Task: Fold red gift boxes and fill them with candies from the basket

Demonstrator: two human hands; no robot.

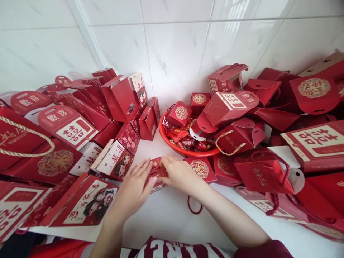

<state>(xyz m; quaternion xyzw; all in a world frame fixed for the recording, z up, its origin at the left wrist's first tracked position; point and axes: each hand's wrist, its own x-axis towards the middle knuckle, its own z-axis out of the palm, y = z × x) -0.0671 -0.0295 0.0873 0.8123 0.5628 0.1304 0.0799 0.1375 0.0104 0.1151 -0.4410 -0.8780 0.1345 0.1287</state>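
Note:
Between my two hands, low over the white table, is a small red gift box (158, 173); much of it is covered by fingers. My left hand (136, 183) lies along its left side, fingers together and thumb on the near side. My right hand (177, 172) closes on the box from the right, its fingers bent over the top. Just right of that hand sits a red box with a round gold emblem (199, 168). Beyond the hands, an orange-red basin (176, 148) contains wrapped candies (185, 140) and several red boxes.
Red gift boxes with printed characters (73, 132) crowd the left, some upright. More boxes (313, 140) pile up on the right, several with cord handles. A dark red cord loop (195, 209) lies on the white table (161, 222). A tiled wall (174, 53) stands behind.

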